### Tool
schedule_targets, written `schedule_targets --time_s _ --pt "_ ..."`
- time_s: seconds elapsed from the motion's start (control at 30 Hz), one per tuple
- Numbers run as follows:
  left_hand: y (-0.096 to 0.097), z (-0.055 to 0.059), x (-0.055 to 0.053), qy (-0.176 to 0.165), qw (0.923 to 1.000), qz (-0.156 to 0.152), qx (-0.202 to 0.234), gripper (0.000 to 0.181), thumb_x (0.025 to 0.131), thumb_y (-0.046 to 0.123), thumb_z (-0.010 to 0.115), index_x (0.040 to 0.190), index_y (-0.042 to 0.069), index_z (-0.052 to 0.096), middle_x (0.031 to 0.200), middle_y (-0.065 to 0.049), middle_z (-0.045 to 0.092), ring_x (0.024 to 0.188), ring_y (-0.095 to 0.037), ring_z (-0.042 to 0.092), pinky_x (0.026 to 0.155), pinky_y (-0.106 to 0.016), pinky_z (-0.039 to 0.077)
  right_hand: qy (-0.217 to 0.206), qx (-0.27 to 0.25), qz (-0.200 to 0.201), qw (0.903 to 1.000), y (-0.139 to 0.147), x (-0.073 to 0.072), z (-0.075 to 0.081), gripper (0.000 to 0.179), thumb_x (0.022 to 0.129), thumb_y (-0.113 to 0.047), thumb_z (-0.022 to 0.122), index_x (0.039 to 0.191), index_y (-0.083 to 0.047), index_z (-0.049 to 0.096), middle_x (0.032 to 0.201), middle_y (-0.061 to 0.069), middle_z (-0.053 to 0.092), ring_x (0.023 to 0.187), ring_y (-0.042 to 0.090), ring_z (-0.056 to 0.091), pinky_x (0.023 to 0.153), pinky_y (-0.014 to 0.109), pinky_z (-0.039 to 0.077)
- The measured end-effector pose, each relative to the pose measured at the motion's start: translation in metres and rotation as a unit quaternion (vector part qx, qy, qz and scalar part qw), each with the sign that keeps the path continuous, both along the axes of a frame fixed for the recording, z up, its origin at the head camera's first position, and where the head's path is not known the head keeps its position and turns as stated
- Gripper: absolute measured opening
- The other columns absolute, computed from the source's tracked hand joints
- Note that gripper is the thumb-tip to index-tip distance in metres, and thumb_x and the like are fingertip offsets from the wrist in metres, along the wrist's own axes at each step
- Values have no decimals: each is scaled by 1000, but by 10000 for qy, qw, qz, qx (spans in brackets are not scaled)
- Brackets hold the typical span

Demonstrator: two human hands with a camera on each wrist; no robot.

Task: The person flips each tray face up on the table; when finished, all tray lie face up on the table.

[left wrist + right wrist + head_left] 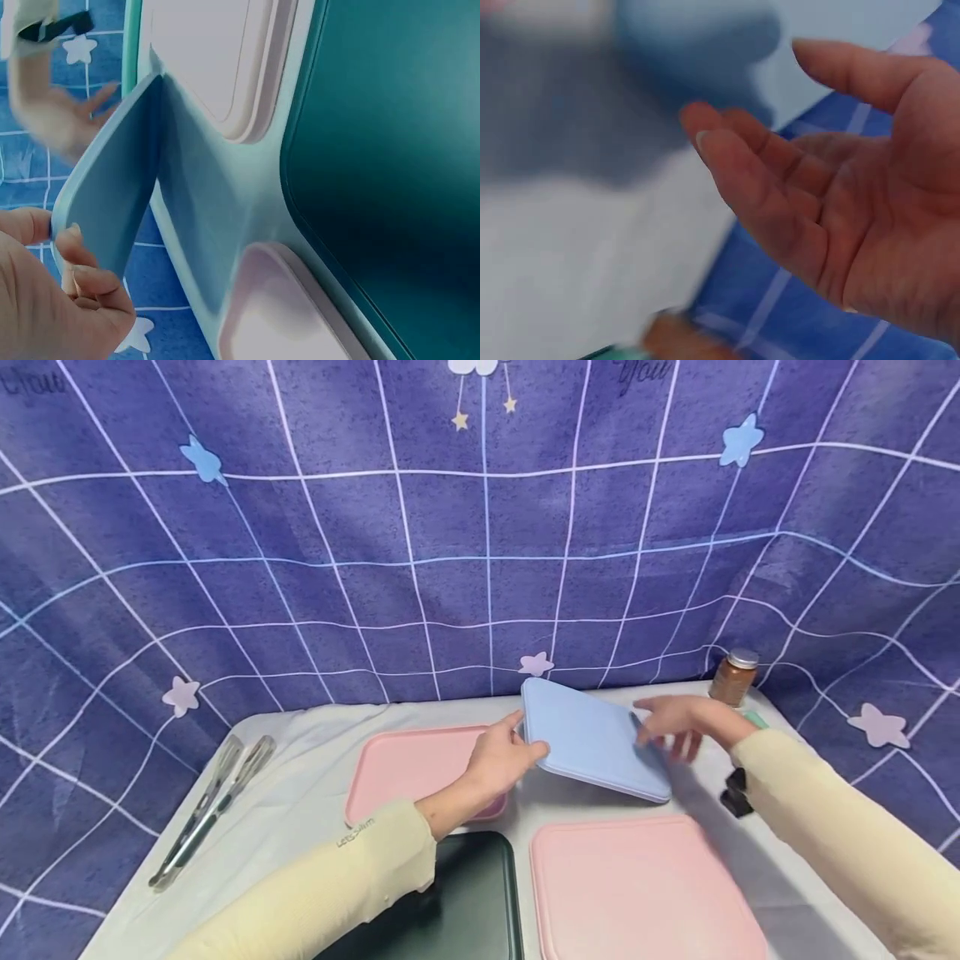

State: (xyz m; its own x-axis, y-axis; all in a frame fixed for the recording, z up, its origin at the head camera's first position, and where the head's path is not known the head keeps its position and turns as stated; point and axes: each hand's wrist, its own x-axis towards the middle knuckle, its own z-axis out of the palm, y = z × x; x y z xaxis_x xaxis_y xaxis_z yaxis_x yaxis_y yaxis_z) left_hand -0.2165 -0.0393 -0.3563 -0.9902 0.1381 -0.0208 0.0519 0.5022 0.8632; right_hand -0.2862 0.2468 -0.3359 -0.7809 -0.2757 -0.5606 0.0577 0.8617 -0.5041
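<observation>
My left hand (504, 756) pinches the left edge of a light blue rectangular tray (585, 735) between thumb and fingers. Tilted, the tray has its left side raised above the white cloth, and its right end sits lower. In the left wrist view the tray (112, 180) is seen nearly edge-on, with the thumb on one face and curled fingers on the other. My right hand (675, 722) hovers at the tray's right end with its fingers loosely spread. Its palm looks free in the right wrist view, where the tray (697, 45) is a blur beyond the fingertips.
Left of the blue tray lies a pink tray (412, 768). Nearer are a dark green tray (472, 893) and a larger pink one (637, 885). Metal tongs (213, 810) lie at the far left. A brown-filled jar (733, 678) stands at the back right beside a green item (754, 719).
</observation>
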Motion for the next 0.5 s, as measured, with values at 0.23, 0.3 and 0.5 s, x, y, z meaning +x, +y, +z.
schedule_targets --time_s 0.23,0.3,0.5 --pt "2 2 4 496 9976 386 -291 67 83 26 72 143 6 53 75 2 61 54 -10 53 62 -27 46 717 -72 -4 9974 -96 -18 62 75 101 -38 53 161 -12 17 116 23 60 77 29 68 65 41 60" --pt "6 4 6 574 9973 362 -269 66 83 26 73 142 5 54 77 1 63 57 -10 55 65 -27 47 737 94 -42 9972 -116 -19 72 75 101 -42 53 161 -14 18 118 23 59 81 31 68 65 41 60" --pt "18 11 11 673 9972 271 -157 64 83 25 70 141 4 54 81 1 63 59 -10 56 61 -28 47 738 1147 45 9906 -149 -18 86 72 99 -47 53 155 -9 30 110 20 60 89 38 73 72 43 61"
